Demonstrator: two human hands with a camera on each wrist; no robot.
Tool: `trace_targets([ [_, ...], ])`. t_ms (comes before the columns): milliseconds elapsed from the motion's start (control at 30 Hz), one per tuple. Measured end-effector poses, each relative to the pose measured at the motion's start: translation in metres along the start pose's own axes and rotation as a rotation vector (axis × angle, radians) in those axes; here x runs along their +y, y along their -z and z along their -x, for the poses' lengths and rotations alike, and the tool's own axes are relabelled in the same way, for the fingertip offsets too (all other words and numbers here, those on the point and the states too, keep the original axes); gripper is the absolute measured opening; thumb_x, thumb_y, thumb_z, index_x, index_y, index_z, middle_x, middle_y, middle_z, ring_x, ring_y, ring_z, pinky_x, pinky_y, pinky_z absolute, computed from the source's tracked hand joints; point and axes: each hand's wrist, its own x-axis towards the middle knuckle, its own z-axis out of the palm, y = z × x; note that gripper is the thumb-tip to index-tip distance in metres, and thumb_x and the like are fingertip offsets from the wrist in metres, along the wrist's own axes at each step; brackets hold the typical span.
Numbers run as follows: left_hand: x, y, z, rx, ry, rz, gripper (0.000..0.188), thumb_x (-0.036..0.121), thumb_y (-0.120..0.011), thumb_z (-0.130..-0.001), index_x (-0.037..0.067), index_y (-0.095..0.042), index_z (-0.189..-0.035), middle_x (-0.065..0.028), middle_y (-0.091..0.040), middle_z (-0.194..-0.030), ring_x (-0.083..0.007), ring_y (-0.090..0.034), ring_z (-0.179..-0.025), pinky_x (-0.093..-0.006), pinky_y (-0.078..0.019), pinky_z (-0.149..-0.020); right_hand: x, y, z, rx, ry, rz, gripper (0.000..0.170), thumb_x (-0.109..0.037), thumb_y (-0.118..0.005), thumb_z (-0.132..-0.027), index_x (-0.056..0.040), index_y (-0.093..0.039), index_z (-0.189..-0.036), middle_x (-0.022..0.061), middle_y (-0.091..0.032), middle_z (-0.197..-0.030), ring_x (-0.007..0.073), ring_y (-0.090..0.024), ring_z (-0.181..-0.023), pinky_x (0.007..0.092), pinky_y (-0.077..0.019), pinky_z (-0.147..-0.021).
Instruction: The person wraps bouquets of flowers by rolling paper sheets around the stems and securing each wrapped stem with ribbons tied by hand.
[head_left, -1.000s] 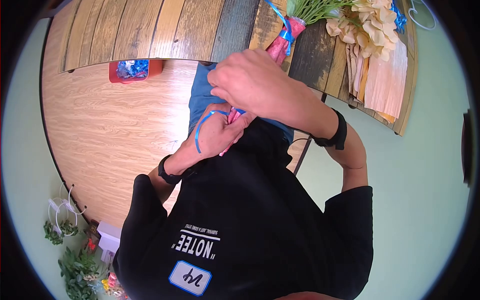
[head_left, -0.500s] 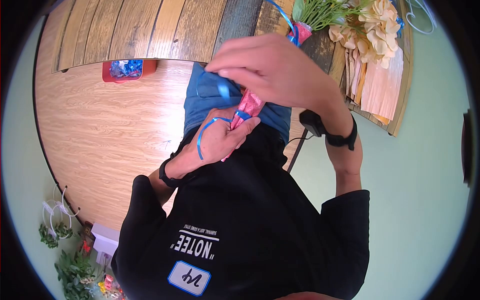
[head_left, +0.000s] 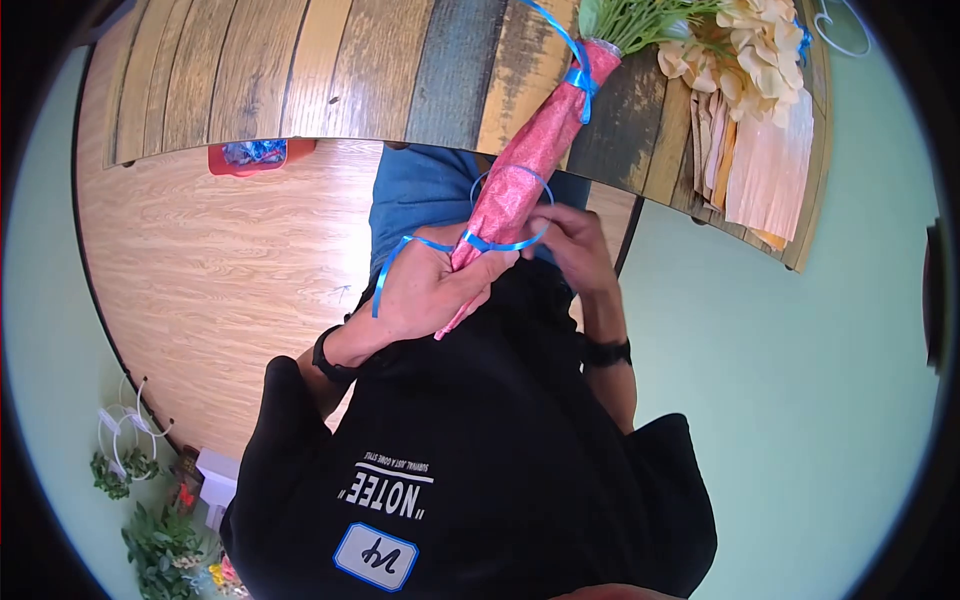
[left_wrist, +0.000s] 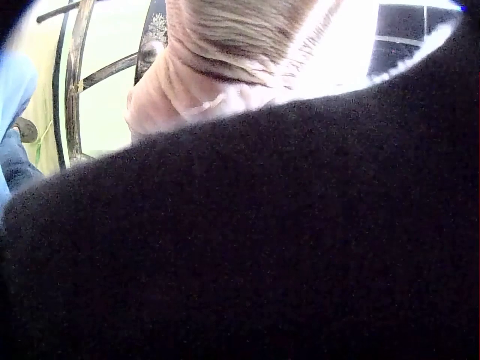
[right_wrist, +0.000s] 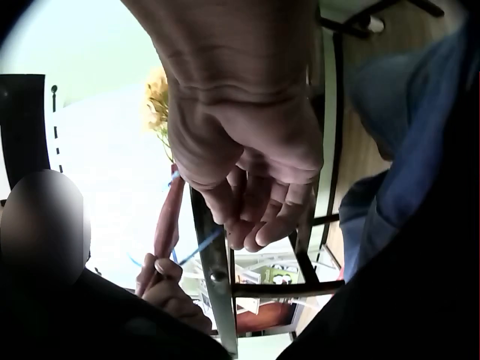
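Note:
A bouquet in pink wrapping slants from my lap up over the table's edge, green stems and pale blossoms at its top. My left hand grips its narrow lower end. A blue ribbon crosses the wrapping just above that hand, with one tail lying over the back of the hand. At the bouquet's right side, my right hand pinches the ribbon's other end, which shows taut beside the fingers in the right wrist view. A second blue ribbon ties the wrapping near the stems. Dark cloth fills most of the left wrist view.
The wooden table spans the top of the head view. Folded peach and brown paper sheets lie at its right end. A red bin with blue scraps stands on the floor below. Artificial plants are at lower left.
My right hand has come down from above the bouquet to its right side, drawing the ribbon across the wrapping. More of the bouquet now shows. My left hand keeps its grip.

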Motion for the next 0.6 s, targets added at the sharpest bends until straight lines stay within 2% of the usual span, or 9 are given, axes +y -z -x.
trace_targets([
  [133,-0.001,-0.002,0.001,-0.003,0.046,-0.013,0.021,0.019,-0.061,-0.102,0.003,-0.06,-0.089,0.0001,-0.054,-0.054,-0.006,-0.05,-0.043,-0.0253,-0.0365,-0.04,0.02,-0.026,-0.053,-0.107,0.109,-0.23,0.031,-0.014,-0.061,-0.1,0.0048,-0.063,-0.125,0.0174,-0.068,-0.114,0.0209,-0.067,-0.099,0.0323,-0.0544,-0.083],
  [200,0.0,-0.003,0.002,0.011,0.025,-0.009,0.022,0.02,-0.061,-0.102,0.003,-0.06,-0.088,-0.0001,-0.054,-0.053,-0.0063,-0.05,-0.042,-0.0253,-0.0367,-0.04,0.012,-0.046,-0.079,-0.446,0.271,-0.52,0.043,-0.025,-0.063,-0.099,0.001,-0.058,-0.133,0.0199,-0.06,-0.13,0.0275,-0.063,-0.112,0.0377,-0.0522,-0.094],
  [233,0.002,-0.004,0.003,0.005,0.013,-0.008,0.023,0.02,-0.061,-0.102,0.003,-0.06,-0.088,-0.0003,-0.055,-0.053,-0.0065,-0.051,-0.042,-0.0251,-0.037,-0.04,0.014,-0.051,-0.086,-0.462,0.267,-0.521,0.043,-0.025,-0.063,-0.099,0.001,-0.058,-0.133,0.0199,-0.06,-0.13,0.0275,-0.063,-0.112,0.0377,-0.0522,-0.094],
  [300,0.007,-0.005,0.005,0.017,-0.003,-0.003,0.023,0.021,-0.061,-0.102,0.002,-0.06,-0.087,-0.0005,-0.055,-0.053,-0.0068,-0.051,-0.042,-0.025,-0.0373,-0.04,0.019,-0.059,-0.096,-0.678,0.109,-0.705,0.055,-0.037,-0.064,-0.097,-0.0028,-0.055,-0.138,0.0215,-0.055,-0.138,0.0321,-0.059,-0.12,0.043,-0.0486,-0.102],
  [333,0.01,-0.005,0.007,0.007,0.006,-0.012,0.024,0.021,-0.06,-0.102,0.002,-0.06,-0.087,-0.0005,-0.055,-0.053,-0.0069,-0.051,-0.042,-0.0248,-0.0374,-0.04,0.02,-0.061,-0.098,-0.697,0.057,-0.696,0.059,-0.042,-0.065,-0.095,-0.0059,-0.053,-0.141,0.0212,-0.054,-0.138,0.0319,-0.057,-0.123,0.0427,-0.0474,-0.102],
  [467,0.005,-0.011,0.005,0.017,-0.014,0.03,0.024,0.019,-0.061,-0.102,0.003,-0.06,-0.085,0.0003,-0.052,-0.047,-0.0067,-0.046,-0.036,-0.023,-0.0333,-0.035,0.031,-0.06,-0.106,-0.79,0.111,-0.755,0.056,-0.04,-0.067,-0.094,-0.0077,-0.055,-0.139,0.0183,-0.059,-0.126,0.0296,-0.06,-0.113,0.0404,-0.0482,-0.097],
  [533,0.006,-0.01,0.003,0.01,-0.003,0.029,0.023,0.019,-0.061,-0.102,0.003,-0.061,-0.086,0.0003,-0.052,-0.047,-0.0068,-0.046,-0.036,-0.0232,-0.0333,-0.035,0.029,-0.057,-0.105,-0.799,0.174,-0.734,0.041,-0.036,-0.07,-0.093,-0.0067,-0.065,-0.121,0.0136,-0.063,-0.105,0.0259,-0.061,-0.097,0.0387,-0.0485,-0.087],
  [567,0.007,-0.01,0.002,0.01,-0.024,0.034,0.022,0.018,-0.061,-0.102,0.002,-0.062,-0.087,0.0001,-0.052,-0.048,-0.0068,-0.046,-0.036,-0.0233,-0.0331,-0.034,0.027,-0.056,-0.105,-0.794,0.175,-0.736,0.041,-0.036,-0.07,-0.093,-0.0067,-0.065,-0.121,0.0136,-0.063,-0.105,0.0259,-0.061,-0.097,0.0387,-0.0485,-0.087],
  [600,0.008,-0.009,0.002,0.011,-0.047,0.04,0.021,0.018,-0.061,-0.102,0.002,-0.063,-0.089,0.0,-0.052,-0.048,-0.0069,-0.046,-0.036,-0.0235,-0.033,-0.034,0.024,-0.055,-0.105,-0.789,0.204,-0.668,0.033,-0.033,-0.071,-0.092,-0.0057,-0.067,-0.109,0.0116,-0.063,-0.098,0.0244,-0.059,-0.092,0.0384,-0.0481,-0.083],
])
